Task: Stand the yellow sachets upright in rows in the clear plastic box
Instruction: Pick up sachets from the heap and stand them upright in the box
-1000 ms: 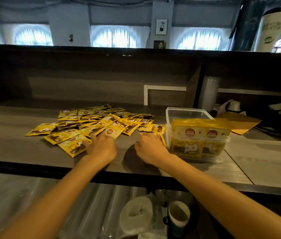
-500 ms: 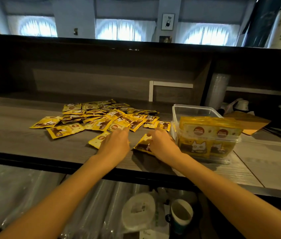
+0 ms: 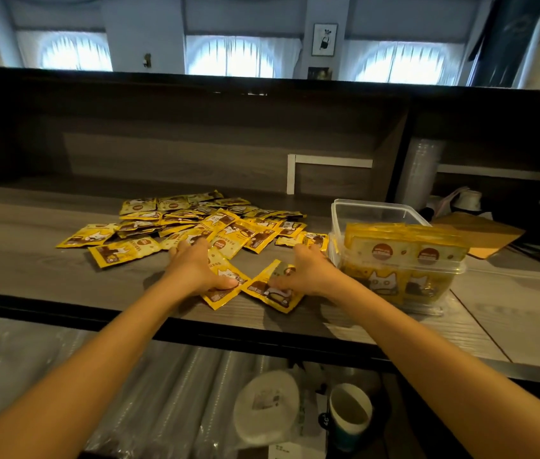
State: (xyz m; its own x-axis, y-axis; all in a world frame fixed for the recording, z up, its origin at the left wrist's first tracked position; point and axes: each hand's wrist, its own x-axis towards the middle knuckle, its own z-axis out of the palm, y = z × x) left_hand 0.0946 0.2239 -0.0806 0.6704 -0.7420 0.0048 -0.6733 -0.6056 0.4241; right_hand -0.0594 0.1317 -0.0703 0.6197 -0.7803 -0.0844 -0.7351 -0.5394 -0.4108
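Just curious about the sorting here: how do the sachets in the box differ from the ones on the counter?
The sachets in the box stand upright, packed in rows; the sachets on the counter lie flat, scattered and overlapping. The sachets in the box are untouched, while the left hand and right hand each rest on a sachet on the counter. Both lots share yellow wrappers with a cat picture.

a café's back counter (image 3: pixel 30 260), judging by sleeved plastic cup stacks (image 3: pixel 162 392) and a paper cup (image 3: pixel 349 415) stored beneath.
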